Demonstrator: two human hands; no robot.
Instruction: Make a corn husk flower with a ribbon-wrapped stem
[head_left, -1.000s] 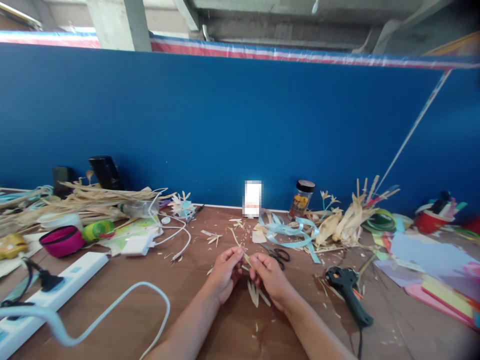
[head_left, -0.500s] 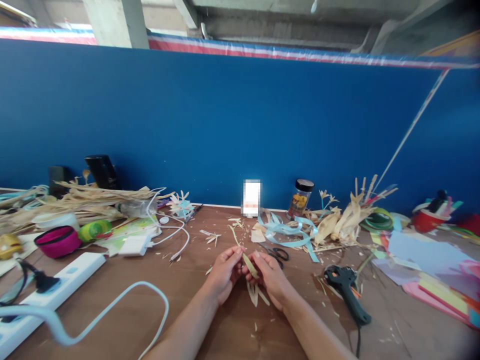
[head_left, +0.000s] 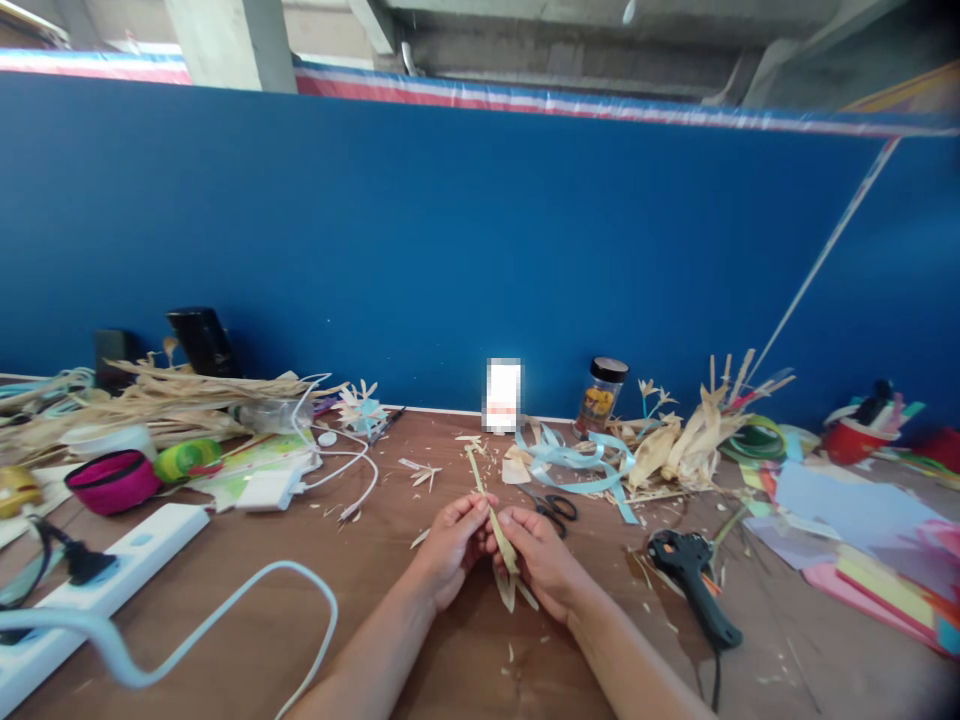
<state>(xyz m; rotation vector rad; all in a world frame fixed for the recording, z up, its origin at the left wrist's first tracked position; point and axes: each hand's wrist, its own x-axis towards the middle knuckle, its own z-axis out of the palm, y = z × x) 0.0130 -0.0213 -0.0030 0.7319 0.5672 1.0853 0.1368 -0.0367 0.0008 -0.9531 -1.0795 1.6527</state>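
Observation:
Between my two hands stretches a pale green-yellow corn husk strip (head_left: 503, 542), narrow at its far end and wider toward me. My left hand (head_left: 454, 545) pinches the narrow part between thumb and fingers. Close beside it, my right hand (head_left: 538, 555) grips the wider part, fingers curled. Under the hands lie a few cut husk petals (head_left: 505, 596), partly hidden by the strip. Black scissors (head_left: 558, 510) rest on the table just beyond my right hand. Small husk scraps (head_left: 424, 472) are scattered ahead of my left hand.
At right lie a black glue gun (head_left: 694, 585) with its cord and coloured paper (head_left: 832, 510). Blue ribbon (head_left: 577, 462), a lidded jar (head_left: 601, 395) and a husk bundle (head_left: 694, 450) stand farther back. At left are a white power strip (head_left: 112, 600), looping cable and dried husks (head_left: 202, 390).
The husk strip has turned in my fingers, and its wide end now hangs lower, over the petals. Both hands stay almost in place.

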